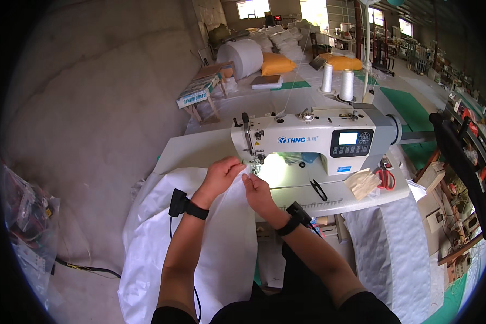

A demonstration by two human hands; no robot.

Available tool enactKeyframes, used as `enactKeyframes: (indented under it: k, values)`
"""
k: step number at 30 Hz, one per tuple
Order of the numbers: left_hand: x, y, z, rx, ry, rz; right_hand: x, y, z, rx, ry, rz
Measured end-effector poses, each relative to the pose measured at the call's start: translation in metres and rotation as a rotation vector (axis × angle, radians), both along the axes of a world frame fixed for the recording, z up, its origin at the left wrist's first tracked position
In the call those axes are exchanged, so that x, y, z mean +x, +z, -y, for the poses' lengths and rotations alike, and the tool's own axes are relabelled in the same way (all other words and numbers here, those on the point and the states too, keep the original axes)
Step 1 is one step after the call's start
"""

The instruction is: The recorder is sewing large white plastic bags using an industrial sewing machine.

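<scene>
A large sheet of white woven fabric (221, 245) drapes off the left front of the sewing machine table (191, 148) and hangs toward the floor. My left hand (221, 178) pinches its upper edge, just left of the needle area of the white sewing machine (299, 132). Close beside it, my right hand (258, 193) grips the same edge between thumb and fingers. Both hands are closed, fingertips almost together below the machine head. The machine's lamp throws a bright glow right of the needle. Where the fabric meets the presser foot is too small to make out.
Black thread snips (318, 190), a brown paper piece (362, 184) and red-handled scissors (386, 179) lie on the table's right side. Two white thread cones (347, 85) stand behind the machine. More white fabric (397, 254) hangs at the right. A cluttered bag (29, 216) sits far left.
</scene>
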State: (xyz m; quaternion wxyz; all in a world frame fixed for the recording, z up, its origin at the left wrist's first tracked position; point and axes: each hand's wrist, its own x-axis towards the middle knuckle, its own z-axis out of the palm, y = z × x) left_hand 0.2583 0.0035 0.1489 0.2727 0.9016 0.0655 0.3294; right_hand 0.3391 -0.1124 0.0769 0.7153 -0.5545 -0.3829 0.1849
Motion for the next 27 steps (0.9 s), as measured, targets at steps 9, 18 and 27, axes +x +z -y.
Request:
enactKeyframes:
  k: [9,18,27]
  values:
    - [0.000,0.001,-0.011,-0.275,-0.049,-0.238,-0.001,-0.005,0.001,0.065,-0.118,0.268]
    - [0.019,-0.033,-0.006,-0.596,-0.022,-0.213,0.002,-0.019,-0.001,-0.542,-0.301,0.991]
    - [0.046,-0.064,-0.046,-0.257,-0.014,-0.295,-0.054,-0.082,0.075,-0.501,0.451,-0.376]
